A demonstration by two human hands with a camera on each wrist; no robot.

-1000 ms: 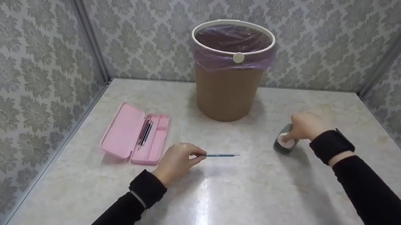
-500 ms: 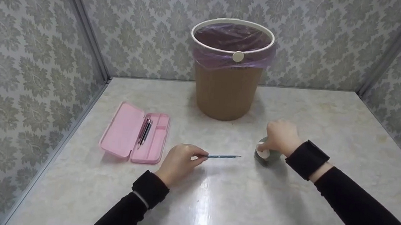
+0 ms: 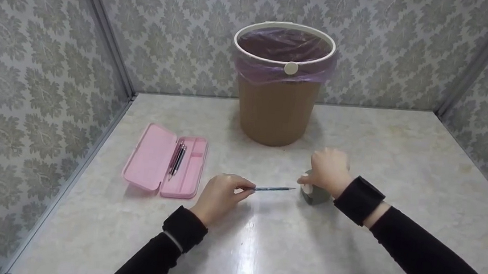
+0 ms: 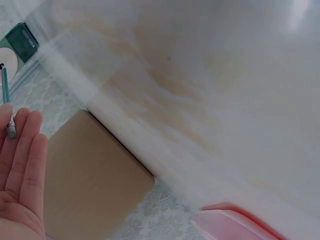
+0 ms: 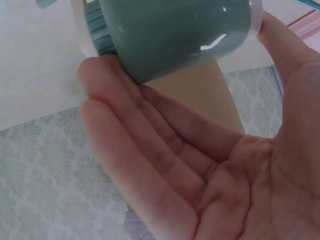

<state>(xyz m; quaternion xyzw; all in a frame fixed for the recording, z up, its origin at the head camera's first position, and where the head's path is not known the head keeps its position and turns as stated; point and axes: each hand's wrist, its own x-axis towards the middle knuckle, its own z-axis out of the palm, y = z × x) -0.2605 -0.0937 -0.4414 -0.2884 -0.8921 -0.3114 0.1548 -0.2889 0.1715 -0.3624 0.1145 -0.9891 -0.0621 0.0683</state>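
Note:
In the head view my left hand (image 3: pixel 218 199) pinches a blue pencil (image 3: pixel 274 188) by its rear end, its point facing right. My right hand (image 3: pixel 329 172) holds a green pencil sharpener (image 3: pixel 317 197) just beyond that point, thumb against its white front. The left wrist view has the pencil (image 4: pixel 5 85) lined up with the dark hole in the sharpener's round white face; the sharpener (image 4: pixel 23 42) is partly cut off there. Seen from the right wrist, fingers and thumb span the rounded green body of the sharpener (image 5: pixel 175 35), which has a ribbed part at one end.
A pink pencil case (image 3: pixel 147 158) lies open at the left, with several dark pencils (image 3: pixel 176 162) in its tray. Behind the hands stands a brown bin (image 3: pixel 274 111) lined with a purple bag. Patterned wall panels (image 3: pixel 182 37) border the marbled table (image 3: pixel 214 264).
My right hand has brought the sharpener leftward and nearer, turning its white face toward the pencil. The left hand has stayed almost in place with the pencil.

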